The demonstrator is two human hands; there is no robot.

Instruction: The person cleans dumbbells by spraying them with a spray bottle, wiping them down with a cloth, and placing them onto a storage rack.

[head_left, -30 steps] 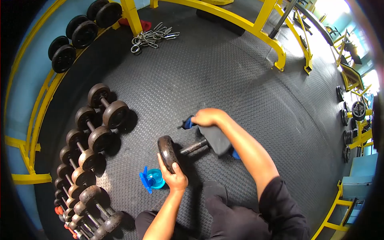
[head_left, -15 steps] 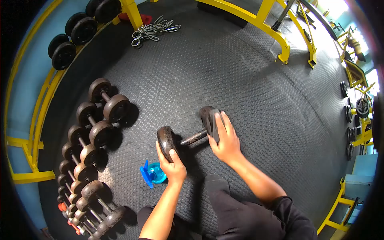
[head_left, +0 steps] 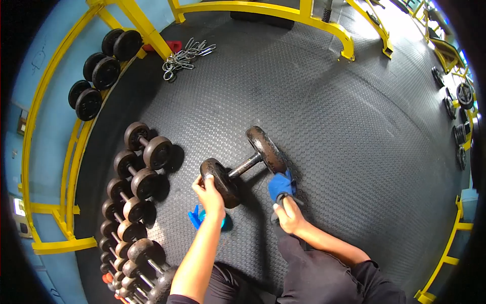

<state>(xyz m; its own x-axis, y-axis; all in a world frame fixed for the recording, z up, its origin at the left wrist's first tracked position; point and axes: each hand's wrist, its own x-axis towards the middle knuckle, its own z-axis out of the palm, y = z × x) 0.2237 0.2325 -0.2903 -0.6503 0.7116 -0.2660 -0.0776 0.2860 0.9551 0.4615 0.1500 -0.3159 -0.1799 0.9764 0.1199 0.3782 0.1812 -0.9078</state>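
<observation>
A worn dark dumbbell (head_left: pixel 245 165) lies slantwise in front of me on the black floor. My left hand (head_left: pixel 210 196) is closed on the rim of its near-left head, thumb on the inner side. In my right hand (head_left: pixel 290 215) is a bunched blue and dark grey cloth (head_left: pixel 280 186), gripped by its dark part. The blue part is against or right beside the lower edge of the dumbbell's right head; contact is hard to tell. Behind my left wrist stands a see-through teal container with a blue part (head_left: pixel 194 217), partly hidden.
Several dumbbells (head_left: pixel 144 183) line the floor at left. More sit on a yellow rack (head_left: pixel 55 207) beyond them. Metal spring collars (head_left: pixel 183 60) lie near the rack's foot. A yellow frame (head_left: pixel 263 7) crosses the back, and weight plates (head_left: pixel 464 95) stand far right.
My right hand has drawn down and off the right head's outer face, and the cloth now hangs bunched, its blue part showing. My left hand stays on the left head. The view has shifted.
</observation>
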